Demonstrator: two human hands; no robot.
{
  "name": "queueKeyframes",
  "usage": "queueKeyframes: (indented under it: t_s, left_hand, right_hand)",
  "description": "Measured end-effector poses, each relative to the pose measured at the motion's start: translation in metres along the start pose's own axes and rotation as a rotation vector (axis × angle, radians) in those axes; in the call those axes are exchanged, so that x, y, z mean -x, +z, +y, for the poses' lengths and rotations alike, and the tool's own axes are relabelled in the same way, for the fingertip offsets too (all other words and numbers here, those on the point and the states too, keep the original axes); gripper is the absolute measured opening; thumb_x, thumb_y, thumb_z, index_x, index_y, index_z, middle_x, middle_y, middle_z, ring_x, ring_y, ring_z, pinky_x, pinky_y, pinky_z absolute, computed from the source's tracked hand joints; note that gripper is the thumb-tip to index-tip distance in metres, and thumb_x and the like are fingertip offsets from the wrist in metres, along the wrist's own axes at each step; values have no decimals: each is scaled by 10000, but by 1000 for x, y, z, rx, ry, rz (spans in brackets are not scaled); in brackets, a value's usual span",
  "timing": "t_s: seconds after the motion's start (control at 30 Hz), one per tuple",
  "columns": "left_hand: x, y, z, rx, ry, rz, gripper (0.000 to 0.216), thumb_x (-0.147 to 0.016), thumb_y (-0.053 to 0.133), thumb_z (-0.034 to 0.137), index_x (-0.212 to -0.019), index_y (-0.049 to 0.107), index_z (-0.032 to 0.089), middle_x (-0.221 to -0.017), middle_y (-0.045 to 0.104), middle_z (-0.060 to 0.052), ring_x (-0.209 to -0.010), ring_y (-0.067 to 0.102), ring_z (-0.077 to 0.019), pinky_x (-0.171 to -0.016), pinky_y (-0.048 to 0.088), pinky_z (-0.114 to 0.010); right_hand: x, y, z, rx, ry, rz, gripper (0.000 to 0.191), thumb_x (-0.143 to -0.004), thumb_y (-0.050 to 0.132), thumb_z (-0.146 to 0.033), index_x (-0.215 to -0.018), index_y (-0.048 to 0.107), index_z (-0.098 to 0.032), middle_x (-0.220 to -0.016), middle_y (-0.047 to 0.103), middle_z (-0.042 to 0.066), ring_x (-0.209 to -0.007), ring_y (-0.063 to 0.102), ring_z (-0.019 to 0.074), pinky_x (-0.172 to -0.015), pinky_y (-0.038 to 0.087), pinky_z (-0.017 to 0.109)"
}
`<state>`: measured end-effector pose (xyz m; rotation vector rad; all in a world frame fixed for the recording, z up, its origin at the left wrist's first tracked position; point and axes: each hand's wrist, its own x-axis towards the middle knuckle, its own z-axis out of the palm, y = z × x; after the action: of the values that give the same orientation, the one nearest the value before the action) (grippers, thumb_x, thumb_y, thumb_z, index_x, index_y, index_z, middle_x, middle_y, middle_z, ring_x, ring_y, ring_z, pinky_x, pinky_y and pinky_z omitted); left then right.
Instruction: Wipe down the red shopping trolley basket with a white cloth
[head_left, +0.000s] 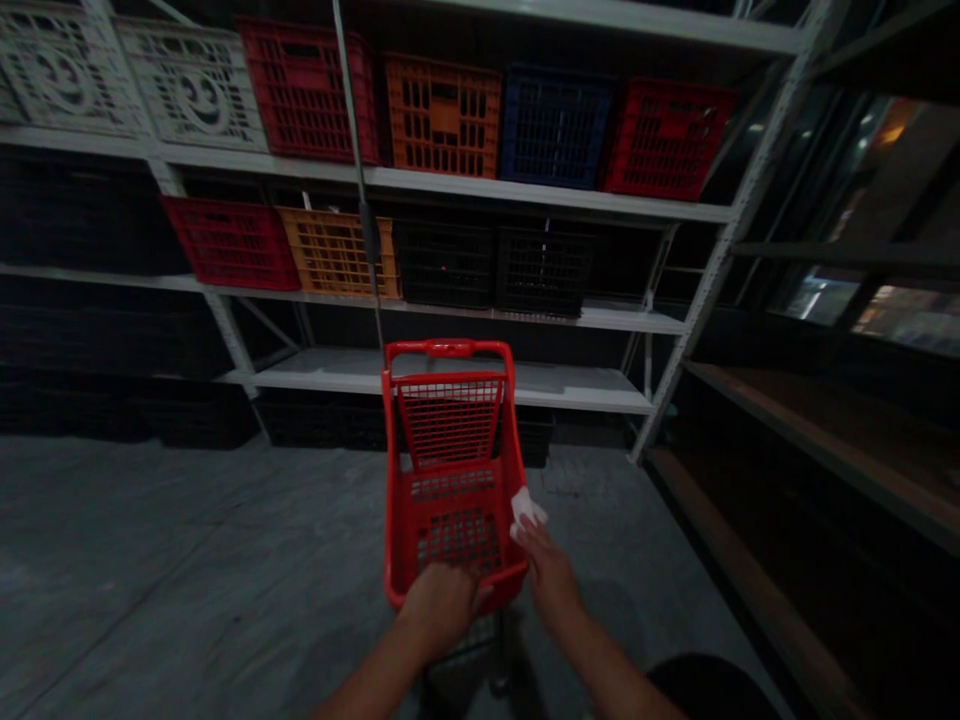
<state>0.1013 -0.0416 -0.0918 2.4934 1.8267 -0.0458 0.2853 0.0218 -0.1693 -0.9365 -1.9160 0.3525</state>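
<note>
A red plastic shopping cart (453,470) stands upright on the floor in front of me, its handle on the far side. My left hand (442,605) is closed over the near rim of the basket. At the basket's right side, my right hand (546,562) holds a crumpled white cloth or tissue (527,508) against the outer edge near the front corner. Through the slatted bottom of the basket the floor shows. Below the basket, part of the frame and a wheel (499,685) are visible between my arms.
Behind the cart, a white metal rack (450,180) holds several red, orange, blue, black and white crates. Dark shelving (825,440) runs along the right. A round black object (709,690) sits at the bottom right. Grey concrete floor (187,560) extends to the left.
</note>
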Motion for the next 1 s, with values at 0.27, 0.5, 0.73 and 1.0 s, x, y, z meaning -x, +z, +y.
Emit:
queueKeyframes:
  t_s: [0.27,0.5,0.73,1.0]
  left_hand:
    - [2,-1,7,34,45,-8,460,-872,239,432,-933,611,168,-815,687,-120,-760,649,-233,-697,487,-359]
    - [18,-7,6,1,50,-58,426,-869,259,411,-908,622,190,-822,692,-105,-770,650,-240,-696,488,-367]
    - [18,-4,-14,-17,12,-52,456,-852,284,476,-899,638,192,-804,693,-97,-773,647,-233,-707,482,-338]
    - [22,-5,-19,-26,84,-40,466,-839,300,513,-873,628,184,-802,687,-104,-764,645,-242,-703,487,-348]
  right_hand:
    - [-12,-9,21,28,-47,6,410,-824,445,-134,-1209,538,-241,-1247,530,70,-1183,465,227,-974,413,450]
    - [-123,-1,40,-19,31,19,277,-804,502,-182,-1033,659,-186,-1122,619,77,-1099,543,234,-960,416,432]
    - [-82,7,15,-54,34,22,342,-836,404,-132,-1083,629,-205,-1171,587,67,-1089,550,211,-923,453,403]
    - [17,-4,-20,-33,34,-96,475,-800,401,-74,-1232,515,-233,-1302,467,66,-1198,444,209,-969,425,433]
